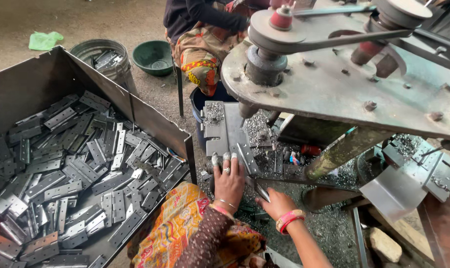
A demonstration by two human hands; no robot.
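Note:
My left hand (228,181), with a ring and thimble-like fingertip covers, lies flat on the near edge of a small grey work plate (224,130) under a belt-driven drilling machine (329,64). Its fingers touch a metal hinge (246,158) lying on that plate. My right hand (273,202), wearing pink and red bangles, is closed around another metal hinge (260,190) just right of the left hand. Metal shavings (257,126) are heaped around the plate.
A big metal bin (46,79) on the left holds several grey hinges (76,173). A grey bucket (103,57) and green bowl (154,57) stand behind it. Another person (200,34) sits beyond the machine. A bent metal chute (398,191) and stone (384,244) lie right.

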